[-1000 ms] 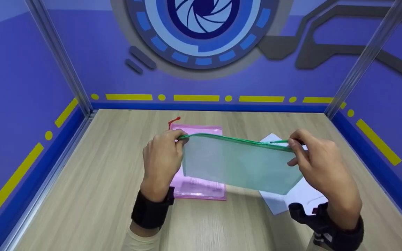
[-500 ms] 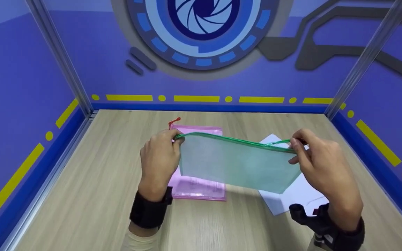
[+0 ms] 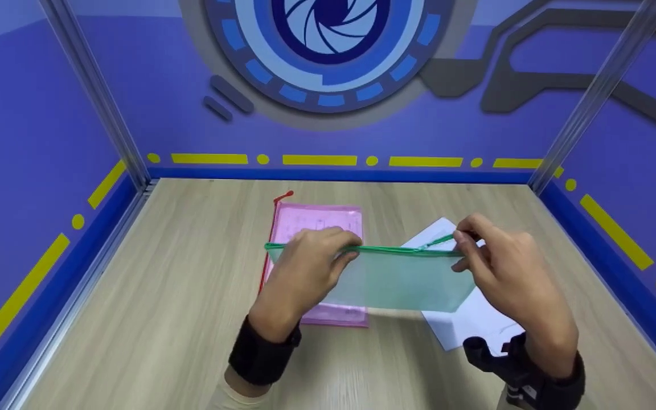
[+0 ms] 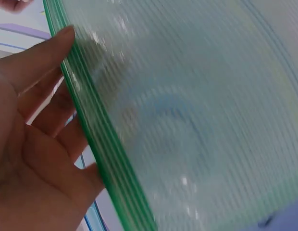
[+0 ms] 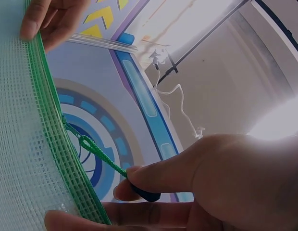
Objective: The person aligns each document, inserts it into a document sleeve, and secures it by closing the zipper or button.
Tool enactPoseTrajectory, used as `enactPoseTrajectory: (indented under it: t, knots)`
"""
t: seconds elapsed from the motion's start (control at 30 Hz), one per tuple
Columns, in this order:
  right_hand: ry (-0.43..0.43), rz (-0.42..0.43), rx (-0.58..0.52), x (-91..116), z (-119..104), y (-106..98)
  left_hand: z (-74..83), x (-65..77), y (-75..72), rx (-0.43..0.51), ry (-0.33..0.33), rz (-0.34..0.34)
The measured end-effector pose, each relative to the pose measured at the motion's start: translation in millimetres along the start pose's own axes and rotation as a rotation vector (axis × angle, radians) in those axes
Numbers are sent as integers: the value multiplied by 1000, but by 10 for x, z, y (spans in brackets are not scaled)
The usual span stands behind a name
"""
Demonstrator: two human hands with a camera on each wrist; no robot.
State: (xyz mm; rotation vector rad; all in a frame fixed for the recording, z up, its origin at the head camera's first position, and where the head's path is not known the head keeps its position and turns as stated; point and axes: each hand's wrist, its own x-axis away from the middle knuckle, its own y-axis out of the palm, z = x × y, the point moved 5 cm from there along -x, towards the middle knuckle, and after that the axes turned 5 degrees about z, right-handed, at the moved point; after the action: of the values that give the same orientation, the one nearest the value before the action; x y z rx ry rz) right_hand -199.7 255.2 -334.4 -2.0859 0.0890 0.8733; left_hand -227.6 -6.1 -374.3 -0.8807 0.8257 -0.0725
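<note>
A translucent green zipper pouch [image 3: 402, 279] hangs above the table, its green zipped edge uppermost. My left hand [image 3: 308, 262] grips that edge left of its middle, thumb on one side and fingers on the other, as the left wrist view also shows. Between thumb and forefinger, my right hand [image 3: 504, 270] pinches the cord pull [image 5: 103, 156] of the zipper. Its lower fingers [image 5: 74, 222] lie at the pouch's edge near the right end. The slider sits toward the right end in the head view. Behind the pouch lies a pink pouch [image 3: 319, 219] with a red zipper, partly hidden.
White paper sheets [image 3: 462, 324] lie on the wooden table [image 3: 180, 273] beneath my right hand. Blue-purple panels [image 3: 328, 136] enclose the table at the back and both sides, with metal posts [image 3: 595, 97] at the corners.
My left hand has moved right along the green pouch's top edge from its left corner, leaving that corner free. My right hand has shifted slightly left, keeping the cord pull.
</note>
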Motion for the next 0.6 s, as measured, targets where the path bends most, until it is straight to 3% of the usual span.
enactPoseTrajectory:
  t: [0.1, 0.33, 0.6]
  knots:
    - [7, -12, 10, -1, -24, 25, 22, 3, 5, 19, 26, 27]
    - [12, 37, 119, -16, 13, -20, -65, 25, -101, -27, -3, 105]
    - [-13, 74, 127, -1, 59, -68, -120, 27, -149, -52, -45, 117]
